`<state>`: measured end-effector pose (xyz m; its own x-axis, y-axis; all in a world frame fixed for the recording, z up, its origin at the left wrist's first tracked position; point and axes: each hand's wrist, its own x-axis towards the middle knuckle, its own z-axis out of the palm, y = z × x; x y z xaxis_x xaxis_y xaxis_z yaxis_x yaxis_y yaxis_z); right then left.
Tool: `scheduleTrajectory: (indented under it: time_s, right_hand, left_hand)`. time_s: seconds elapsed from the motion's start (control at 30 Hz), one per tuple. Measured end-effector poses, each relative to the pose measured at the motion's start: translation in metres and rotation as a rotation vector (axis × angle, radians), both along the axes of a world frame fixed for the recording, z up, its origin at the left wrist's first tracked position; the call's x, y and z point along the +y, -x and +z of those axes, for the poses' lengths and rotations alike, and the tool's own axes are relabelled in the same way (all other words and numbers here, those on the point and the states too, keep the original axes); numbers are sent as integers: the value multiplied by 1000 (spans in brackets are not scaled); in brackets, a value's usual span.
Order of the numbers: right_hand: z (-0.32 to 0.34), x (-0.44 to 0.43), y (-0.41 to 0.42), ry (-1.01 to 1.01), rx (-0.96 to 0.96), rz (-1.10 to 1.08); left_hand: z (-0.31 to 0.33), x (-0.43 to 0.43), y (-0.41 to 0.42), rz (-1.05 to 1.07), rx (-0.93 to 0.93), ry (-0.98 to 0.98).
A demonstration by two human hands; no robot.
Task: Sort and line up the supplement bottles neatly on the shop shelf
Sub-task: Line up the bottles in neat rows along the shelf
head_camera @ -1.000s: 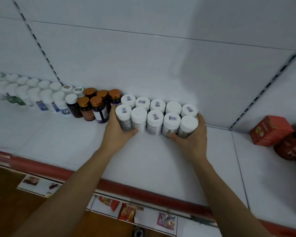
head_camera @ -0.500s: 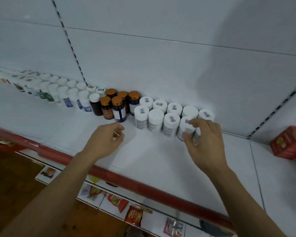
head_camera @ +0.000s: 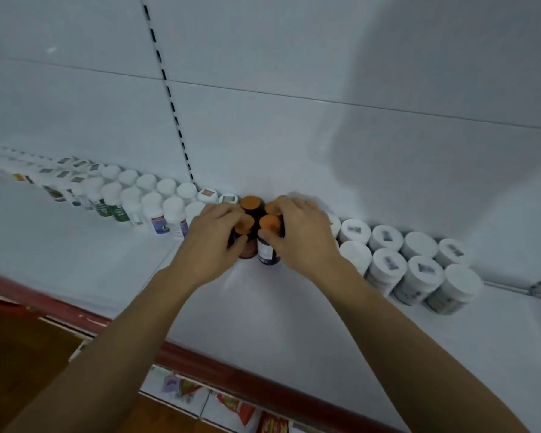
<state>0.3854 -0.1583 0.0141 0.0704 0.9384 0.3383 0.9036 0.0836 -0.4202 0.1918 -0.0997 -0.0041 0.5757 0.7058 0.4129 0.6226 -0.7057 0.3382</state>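
Several dark bottles with orange caps (head_camera: 252, 204) stand in a tight cluster at the back of the white shelf (head_camera: 263, 310). My left hand (head_camera: 211, 242) grips the cluster from the left, thumb on the front-left bottle. My right hand (head_camera: 303, 235) grips it from the right, thumb on the front bottle with the blue label (head_camera: 267, 253). Two rows of white-capped bottles (head_camera: 416, 273) run to the right of the cluster. More white bottles (head_camera: 152, 207) line up in two rows to the left. My hands hide the bottles right beside the cluster.
The shelf has a red front edge (head_camera: 231, 378). A white back panel with a slotted upright (head_camera: 169, 98) rises behind the bottles. Packets (head_camera: 238, 410) lie on a lower shelf below. Bare shelf surface lies in front of the bottle rows.
Both hands left the white bottles and moved left onto the orange-capped cluster, which they now grip from both sides. My view shifted left too.
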Motion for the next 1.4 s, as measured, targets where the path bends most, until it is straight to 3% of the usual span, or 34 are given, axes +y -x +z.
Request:
scheduleTrajectory:
  time_s: [0.3, 0.57, 0.73, 0.97, 1.07, 1.4]
  right_hand:
    - [0, -15, -4, -63, 0, -184]
    - [-11, -22, -6, -4, -42, -237]
    - [0, -14, -1, -140, -33, -309]
    - [19, 40, 13, 207, -405, -241]
    - [13, 49, 18, 246, -492, -296]
    - [6, 43, 16, 191, -411, -308]
  left_hand:
    - [5, 51, 13, -226, 116, 23]
    - [5, 61, 11, -270, 117, 38]
    - [4, 62, 11, -289, 104, 46]
    - [-2, 57, 14, -283, 48, 6]
    - [-4, 56, 14, -266, 33, -3]
    - [-5, 48, -1, -216, -39, -64]
